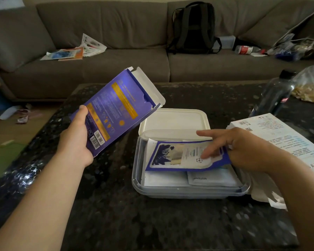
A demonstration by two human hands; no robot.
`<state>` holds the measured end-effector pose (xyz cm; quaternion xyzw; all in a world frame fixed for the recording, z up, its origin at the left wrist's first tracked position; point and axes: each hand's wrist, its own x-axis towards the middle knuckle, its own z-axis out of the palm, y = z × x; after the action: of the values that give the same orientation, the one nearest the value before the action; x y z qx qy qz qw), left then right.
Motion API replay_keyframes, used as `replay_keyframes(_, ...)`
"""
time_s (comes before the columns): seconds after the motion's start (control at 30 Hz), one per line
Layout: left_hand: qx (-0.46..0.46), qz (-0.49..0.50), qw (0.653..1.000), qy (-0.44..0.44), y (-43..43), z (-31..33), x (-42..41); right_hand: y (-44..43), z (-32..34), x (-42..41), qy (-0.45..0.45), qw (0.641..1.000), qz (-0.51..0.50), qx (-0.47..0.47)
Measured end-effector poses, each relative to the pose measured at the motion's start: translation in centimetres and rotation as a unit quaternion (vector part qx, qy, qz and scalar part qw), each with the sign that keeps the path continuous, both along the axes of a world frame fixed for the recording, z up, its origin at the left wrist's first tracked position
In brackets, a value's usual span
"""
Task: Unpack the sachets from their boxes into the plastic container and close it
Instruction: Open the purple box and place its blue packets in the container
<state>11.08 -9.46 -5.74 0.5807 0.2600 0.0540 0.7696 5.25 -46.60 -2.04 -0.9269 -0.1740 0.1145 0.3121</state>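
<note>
Sachets (pixel 212 178) in white wrappers lie flat in the clear plastic container (pixel 179 194), which sits at the middle of the dark speckled table (pixel 134 223), a little toward its right edge. Its white lid (pixel 174 118) is off and rests on the table just behind it, touching the container's far rim. The right hand (pixel 243 151) holds a purple-bordered sachet (pixel 172 156) by its right end, low over the open container and above the white ones. One finger is laid across the sachet's top and the forefinger is stretched out straight above it; the thumb is hidden underneath. The left hand (pixel 76 140) grips a purple box (pixel 116 109) by its lower end, fingers curled round it. It holds the box in the air over the table's left part, tilted with its opened white flaps toward the lid. A stack of white printed packs (pixel 279 136) lies at the table's right edge, just beside the container. Near the far right corner stand a dark bottle (pixel 277 95) and a clear bag (pixel 312 86). Beyond the table, a grey sofa (pixel 116 69) carries a black backpack (pixel 194 28).
</note>
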Motion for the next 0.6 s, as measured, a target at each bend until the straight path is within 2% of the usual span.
replay_keyframes(0.07, 0.004, -0.012, 1.000, 0.001, -0.3, 0.0, -0.1, 0.4, 0.7, -0.1, 0.047, 0.995, -0.013, -0.087)
replay_keyframes(0.13, 0.004, -0.021, 1.000, -0.003, -0.7, 0.2, -0.1, 1.1, 1.4, -0.3, 0.044, 0.988, -0.051, -0.142)
replay_keyframes(0.23, 0.002, -0.040, 0.999, -0.005, -1.5, 0.3, 0.0, 3.2, 1.7, -1.0, 0.021, 0.988, -0.100, -0.118)
replay_keyframes(0.3, 0.005, -0.048, 0.999, -0.006, -2.1, 0.2, -0.1, 4.9, 0.8, -1.2, 0.028, 0.991, -0.071, -0.110)
replay_keyframes(0.43, 0.002, -0.067, 0.998, -0.005, -2.9, 0.2, -0.5, 6.7, -2.0, -0.5, 0.065, 0.972, 0.044, -0.221)
replay_keyframes(0.6, 0.011, -0.080, 0.997, -0.003, -2.8, 0.3, -0.6, 6.1, -2.2, 0.3, 0.072, 0.961, 0.092, -0.250)
